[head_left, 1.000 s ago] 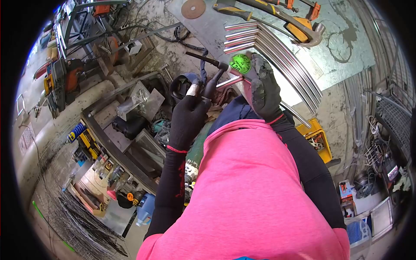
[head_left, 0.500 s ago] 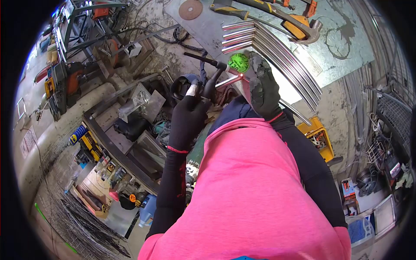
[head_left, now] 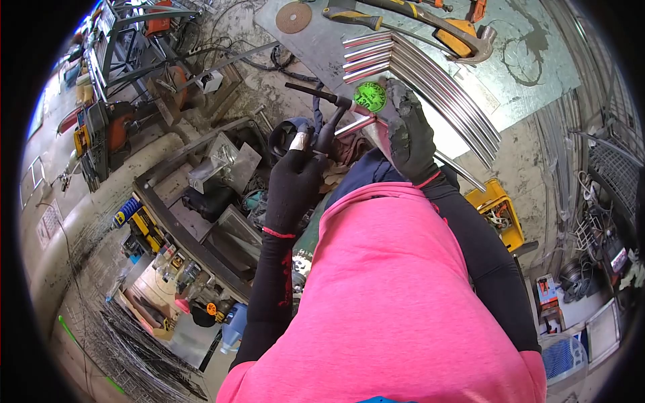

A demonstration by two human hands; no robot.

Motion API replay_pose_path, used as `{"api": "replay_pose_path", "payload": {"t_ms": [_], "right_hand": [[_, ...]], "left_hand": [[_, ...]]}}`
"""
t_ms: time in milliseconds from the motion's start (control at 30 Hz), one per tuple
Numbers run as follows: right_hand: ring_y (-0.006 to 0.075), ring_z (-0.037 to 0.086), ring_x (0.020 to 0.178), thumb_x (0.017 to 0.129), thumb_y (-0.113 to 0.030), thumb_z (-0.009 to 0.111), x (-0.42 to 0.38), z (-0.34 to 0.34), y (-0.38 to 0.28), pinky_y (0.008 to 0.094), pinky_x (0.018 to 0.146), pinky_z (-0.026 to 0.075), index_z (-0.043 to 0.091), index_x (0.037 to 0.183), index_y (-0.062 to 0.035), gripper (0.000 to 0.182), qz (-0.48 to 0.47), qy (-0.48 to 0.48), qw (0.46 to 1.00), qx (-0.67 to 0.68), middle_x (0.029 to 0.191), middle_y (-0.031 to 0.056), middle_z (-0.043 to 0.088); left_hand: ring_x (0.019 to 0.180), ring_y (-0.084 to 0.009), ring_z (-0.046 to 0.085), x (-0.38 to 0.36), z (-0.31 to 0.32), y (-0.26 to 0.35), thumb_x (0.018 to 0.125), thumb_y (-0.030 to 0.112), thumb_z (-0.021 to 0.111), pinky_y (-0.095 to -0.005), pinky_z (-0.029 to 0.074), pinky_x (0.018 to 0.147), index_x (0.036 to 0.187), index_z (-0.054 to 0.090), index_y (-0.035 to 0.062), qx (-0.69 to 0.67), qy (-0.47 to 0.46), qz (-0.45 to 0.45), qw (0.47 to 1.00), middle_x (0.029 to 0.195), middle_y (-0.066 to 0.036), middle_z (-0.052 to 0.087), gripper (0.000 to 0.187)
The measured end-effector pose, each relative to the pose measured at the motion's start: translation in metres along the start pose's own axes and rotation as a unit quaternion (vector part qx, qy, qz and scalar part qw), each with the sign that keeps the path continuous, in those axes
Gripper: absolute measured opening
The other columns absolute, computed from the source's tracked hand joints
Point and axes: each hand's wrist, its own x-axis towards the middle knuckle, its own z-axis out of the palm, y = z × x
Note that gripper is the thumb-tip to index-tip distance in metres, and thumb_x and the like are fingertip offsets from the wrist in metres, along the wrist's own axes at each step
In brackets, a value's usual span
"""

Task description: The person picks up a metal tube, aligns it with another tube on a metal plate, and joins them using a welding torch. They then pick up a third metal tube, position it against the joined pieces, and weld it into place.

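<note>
My left hand (head_left: 294,181), in a black glove, is closed around a welding torch (head_left: 329,129) with a long black back cap. Its head is at the corner of a shiny bent metal tube (head_left: 354,125). My right hand (head_left: 410,138), in a dark, worn glove, is closed around that tube near the corner; the palm hides part of it. Just beyond the torch head lies a bright green round tin (head_left: 370,97) with dark lettering. Beside my right hand, several similar bent tubes (head_left: 440,87) lie nested in a row on a metal sheet.
A hammer (head_left: 480,46), an orange-brown disc (head_left: 293,18) and a yellow-black handled tool (head_left: 353,17) lie on the metal sheet (head_left: 547,94). At right stands a yellow bin (head_left: 496,215) of small parts. A dark metal frame (head_left: 195,245) holding scraps is on my left.
The small bright glow at the tube's corner, by the torch head, is gone. Both hands keep nearly the same place, and the view has shifted slightly.
</note>
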Motion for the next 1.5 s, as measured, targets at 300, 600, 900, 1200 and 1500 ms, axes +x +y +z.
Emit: {"api": "replay_pose_path", "payload": {"t_ms": [300, 600, 900, 1200, 1500], "right_hand": [[0.0544, 0.055, 0.138, 0.106, -0.035, 0.057, 0.012, 0.004, -0.006, 0.0539, 0.115, 0.048, 0.054, 0.149, 0.0009, 0.056, -0.027, 0.034, 0.999, 0.03, 0.151, 0.0302, 0.055], [0.0563, 0.058, 0.133, 0.107, -0.028, 0.053, -0.004, 0.0, -0.001, 0.0545, 0.111, 0.05, 0.05, 0.152, 0.0054, 0.056, -0.019, 0.016, 0.999, -0.022, 0.147, 0.0354, 0.056], [0.054, 0.059, 0.135, 0.109, -0.024, 0.051, 0.002, 0.001, -0.001, 0.0522, 0.114, 0.048, 0.053, 0.15, 0.0061, 0.051, -0.042, 0.029, 0.998, -0.03, 0.147, 0.0345, 0.059], [0.0562, 0.055, 0.136, 0.106, -0.034, 0.054, 0.006, 0.005, -0.001, 0.0544, 0.114, 0.048, 0.051, 0.153, 0.0013, 0.059, -0.015, 0.021, 0.999, 0.024, 0.15, 0.0328, 0.055], [0.0522, 0.059, 0.136, 0.11, -0.024, 0.05, -0.008, 0.003, 0.005, 0.0517, 0.115, 0.048, 0.052, 0.152, 0.0062, 0.052, -0.018, 0.014, 0.999, -0.042, 0.148, 0.0322, 0.059]], "left_hand": [[0.074, -0.0144, 0.068, -0.001, 0.007, -0.002, 0.098, 0.022, 0.075, -0.0351, 0.053, 0.069, 0.124, 0.072, -0.0068, -0.066, 0.023, 0.068, 0.995, 0.084, -0.012, 0.075, 0.039], [0.079, -0.0171, 0.072, 0.002, 0.003, -0.006, 0.098, 0.025, 0.073, -0.0353, 0.056, 0.073, 0.119, 0.075, -0.0073, 0.015, 0.012, 0.031, 0.999, 0.089, -0.016, 0.077, 0.038], [0.079, -0.0173, 0.073, 0.0, 0.001, -0.001, 0.099, 0.025, 0.072, -0.0361, 0.056, 0.072, 0.119, 0.075, -0.0075, 0.028, 0.002, 0.015, 0.999, 0.09, -0.017, 0.078, 0.039], [0.08, -0.0174, 0.074, 0.001, 0.006, -0.007, 0.099, 0.019, 0.072, -0.0345, 0.056, 0.073, 0.137, 0.068, -0.0056, 0.017, 0.024, 0.07, 0.997, 0.092, -0.018, 0.078, 0.046], [0.073, -0.0132, 0.07, 0.002, 0.005, -0.011, 0.099, 0.021, 0.073, -0.0333, 0.054, 0.067, 0.118, 0.075, -0.0056, -0.018, 0.02, 0.063, 0.998, 0.083, -0.012, 0.076, 0.033]]}}
